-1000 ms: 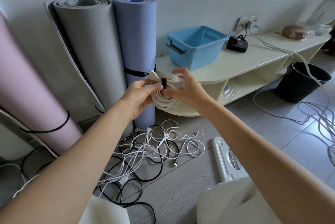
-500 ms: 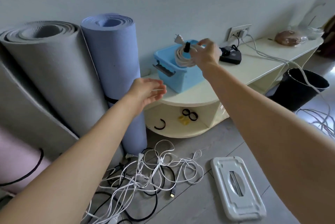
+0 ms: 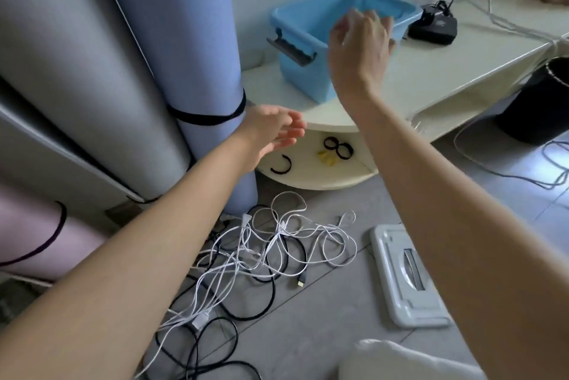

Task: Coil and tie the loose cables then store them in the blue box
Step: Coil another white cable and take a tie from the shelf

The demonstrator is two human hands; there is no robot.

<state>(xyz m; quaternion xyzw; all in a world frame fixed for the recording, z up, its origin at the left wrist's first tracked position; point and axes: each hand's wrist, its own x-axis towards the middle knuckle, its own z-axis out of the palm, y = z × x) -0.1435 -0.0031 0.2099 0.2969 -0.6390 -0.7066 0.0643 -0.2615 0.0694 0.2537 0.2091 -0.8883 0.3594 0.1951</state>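
While the right hand (image 3: 358, 41) hovers empty, fingers loose, over the blue box (image 3: 303, 41), the left hand (image 3: 271, 130) hangs slack above tangled loose cables (image 3: 268, 253), likely next.

We see two bare forearms with no sleeve, watch or ring visible. The left hand (image 3: 271, 128) and the right hand (image 3: 358, 44) are ungloved; fingertips slightly motion-blurred.

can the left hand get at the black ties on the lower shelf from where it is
Probably yes. The left hand is open and holds nothing, just in front of the lower shelf opening. The black ties lie uncovered near the shelf's front, nothing between them and the hand.
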